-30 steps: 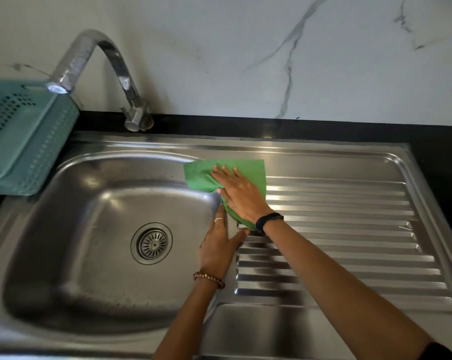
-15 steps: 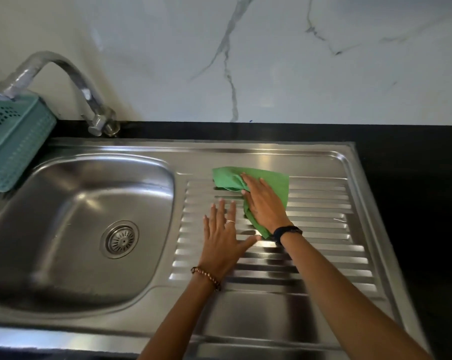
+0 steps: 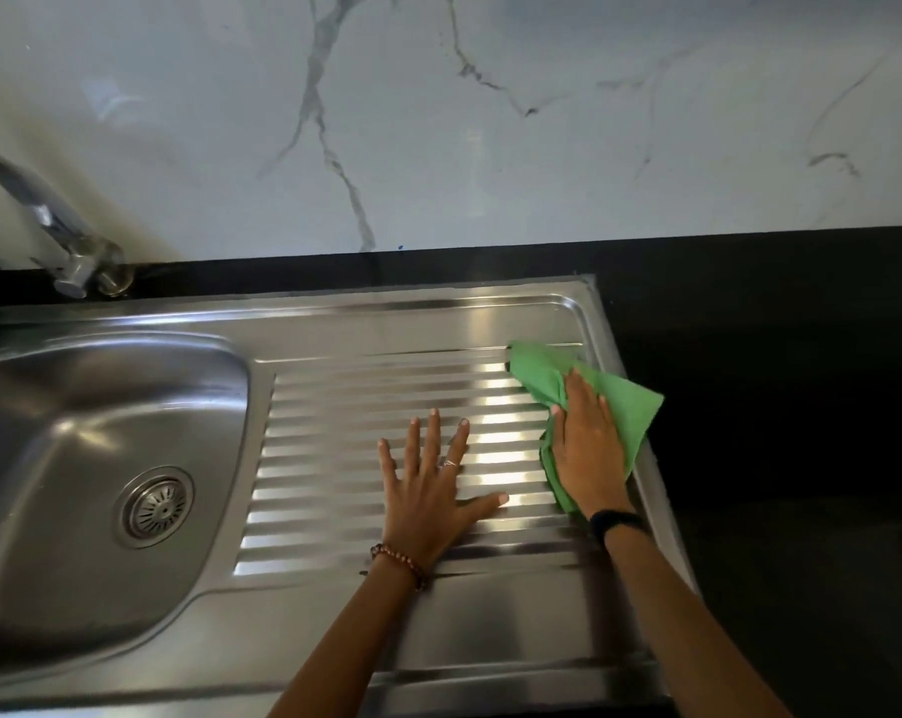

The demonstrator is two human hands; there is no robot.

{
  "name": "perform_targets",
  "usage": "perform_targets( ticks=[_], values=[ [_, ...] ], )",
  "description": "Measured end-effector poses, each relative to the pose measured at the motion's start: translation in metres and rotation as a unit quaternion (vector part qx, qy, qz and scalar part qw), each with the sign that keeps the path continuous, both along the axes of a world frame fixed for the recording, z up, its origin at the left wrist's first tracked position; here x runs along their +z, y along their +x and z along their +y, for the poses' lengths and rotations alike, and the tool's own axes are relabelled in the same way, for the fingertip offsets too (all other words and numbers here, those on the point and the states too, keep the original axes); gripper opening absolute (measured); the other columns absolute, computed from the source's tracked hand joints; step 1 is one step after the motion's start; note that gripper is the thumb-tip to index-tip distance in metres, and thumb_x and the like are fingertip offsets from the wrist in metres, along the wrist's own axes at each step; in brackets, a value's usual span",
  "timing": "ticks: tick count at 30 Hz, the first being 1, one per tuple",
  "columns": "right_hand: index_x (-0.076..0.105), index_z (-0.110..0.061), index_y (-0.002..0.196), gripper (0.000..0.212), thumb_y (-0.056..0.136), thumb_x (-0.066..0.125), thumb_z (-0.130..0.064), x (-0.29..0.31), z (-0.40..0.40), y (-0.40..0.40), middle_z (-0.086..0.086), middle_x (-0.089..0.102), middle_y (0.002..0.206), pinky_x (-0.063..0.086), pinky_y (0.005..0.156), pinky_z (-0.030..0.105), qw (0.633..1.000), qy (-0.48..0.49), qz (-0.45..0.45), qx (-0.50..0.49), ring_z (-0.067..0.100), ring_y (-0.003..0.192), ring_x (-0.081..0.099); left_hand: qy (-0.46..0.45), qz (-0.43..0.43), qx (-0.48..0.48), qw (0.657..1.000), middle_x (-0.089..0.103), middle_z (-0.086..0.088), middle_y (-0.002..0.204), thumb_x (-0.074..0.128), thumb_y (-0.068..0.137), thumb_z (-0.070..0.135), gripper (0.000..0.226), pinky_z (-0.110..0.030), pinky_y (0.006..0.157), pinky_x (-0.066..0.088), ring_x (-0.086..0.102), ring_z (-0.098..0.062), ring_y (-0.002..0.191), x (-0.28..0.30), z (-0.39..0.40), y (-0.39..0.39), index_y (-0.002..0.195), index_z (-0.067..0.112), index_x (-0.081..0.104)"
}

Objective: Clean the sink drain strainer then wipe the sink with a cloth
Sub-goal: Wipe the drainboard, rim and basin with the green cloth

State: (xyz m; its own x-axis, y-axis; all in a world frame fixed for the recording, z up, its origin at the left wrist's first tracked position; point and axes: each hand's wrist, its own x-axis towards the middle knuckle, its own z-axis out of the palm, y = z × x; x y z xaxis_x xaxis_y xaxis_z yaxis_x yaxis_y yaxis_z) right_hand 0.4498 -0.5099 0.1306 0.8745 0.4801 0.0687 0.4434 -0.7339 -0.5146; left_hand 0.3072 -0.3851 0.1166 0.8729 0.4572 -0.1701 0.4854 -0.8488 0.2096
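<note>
Sink basin (image 3: pixel 75 458) at left with strainer (image 3: pixel 157 506) in its floor, tap (image 3: pixel 70 251) behind it, ribbed drainboard (image 3: pixel 366 406) to the right, left hand (image 3: pixel 430 502) flat on the ribs, right hand (image 3: pixel 586 453) on cloth (image 3: pixel 630 406) at the drainboard's right edge, worktop (image 3: pixel 775 406) beyond.

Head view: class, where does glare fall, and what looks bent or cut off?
Head view: bright glare streaks the drainboard ribs between the left hand and the right hand on the green cloth; wide-angle bowing curves the sink rim; the tap is cropped at left.
</note>
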Motion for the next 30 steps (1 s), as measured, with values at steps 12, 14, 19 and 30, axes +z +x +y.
perform_targets(
  ticks=[12, 14, 19, 30],
  values=[
    [0.017, -0.003, 0.146, 0.070, 0.096, 0.024, -0.051, -0.003, 0.032, 0.037, 0.018, 0.015, 0.156, -0.005, 0.118, 0.044, 0.988, -0.146, -0.045, -0.030, 0.028, 0.146, 0.007, 0.016, -0.017, 0.005, 1.000, -0.021, 0.001, 0.150, -0.005, 0.062, 0.087, 0.090, -0.053, 0.110, -0.013, -0.020, -0.024, 0.139, -0.002, -0.001, -0.001, 0.137, 0.041, -0.019],
    [0.016, -0.002, 0.146, 0.068, 0.097, 0.023, -0.049, -0.001, 0.050, 0.057, 0.017, 0.013, 0.156, -0.004, 0.118, 0.045, 0.987, -0.152, -0.034, -0.035, 0.027, 0.146, 0.005, 0.016, -0.019, 0.005, 1.000, -0.020, 0.000, 0.150, -0.005, 0.062, 0.087, 0.090, -0.054, 0.111, -0.012, -0.018, -0.025, 0.139, -0.002, -0.001, -0.001, 0.138, 0.041, -0.018],
    [0.020, -0.003, 0.145, 0.055, 0.100, 0.023, -0.035, -0.003, 0.046, 0.056, 0.016, 0.022, 0.155, 0.001, 0.120, 0.041, 0.990, -0.129, -0.048, 0.003, 0.026, 0.144, 0.017, 0.013, -0.001, 0.008, 1.000, -0.026, 0.001, 0.148, -0.009, 0.059, 0.088, 0.091, -0.055, 0.112, -0.010, -0.023, -0.022, 0.137, 0.000, -0.001, -0.002, 0.135, 0.042, -0.024],
    [0.028, -0.003, 0.143, 0.050, 0.099, 0.029, -0.027, -0.007, 0.031, 0.029, 0.016, 0.033, 0.150, 0.010, 0.120, 0.040, 0.991, -0.114, -0.065, -0.006, 0.026, 0.140, 0.029, -0.065, -0.089, 0.070, 0.991, -0.010, 0.003, 0.153, -0.011, 0.064, 0.085, 0.093, -0.039, 0.116, -0.010, -0.011, -0.017, 0.142, 0.013, 0.057, -0.058, 0.141, 0.033, -0.003]
  ],
)
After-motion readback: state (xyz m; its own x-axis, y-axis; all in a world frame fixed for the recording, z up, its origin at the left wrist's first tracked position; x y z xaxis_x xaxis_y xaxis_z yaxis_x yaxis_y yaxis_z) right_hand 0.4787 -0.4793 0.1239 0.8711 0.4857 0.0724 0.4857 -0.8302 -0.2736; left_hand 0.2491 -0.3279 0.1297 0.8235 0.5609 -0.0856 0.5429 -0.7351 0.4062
